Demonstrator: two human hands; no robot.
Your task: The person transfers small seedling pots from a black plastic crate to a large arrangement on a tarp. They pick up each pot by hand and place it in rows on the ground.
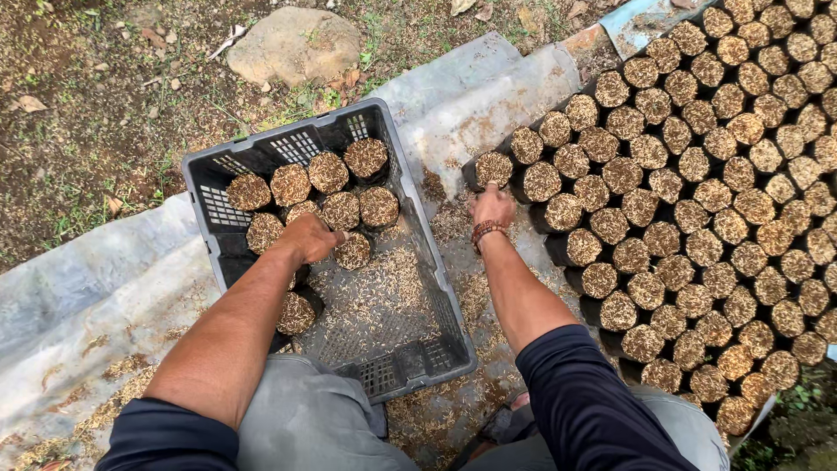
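A grey plastic crate (418, 288) sits in front of me, with several black seedling bags filled with husk-topped soil in its far half. My left hand (309, 237) reaches into the crate and closes around one filled bag (353, 251) near the middle. My right hand (493, 206) rests outside the crate with its fingers on a filled bag (493, 168) at the near end of a large block of bags (697, 201). A beaded bracelet is on my right wrist.
Many filled black bags stand packed in rows on the right. Grey plastic sheeting (96, 296) strewn with rice husks covers the ground. A large stone (292, 44) lies on bare soil and grass behind the crate. My knees are at the bottom edge.
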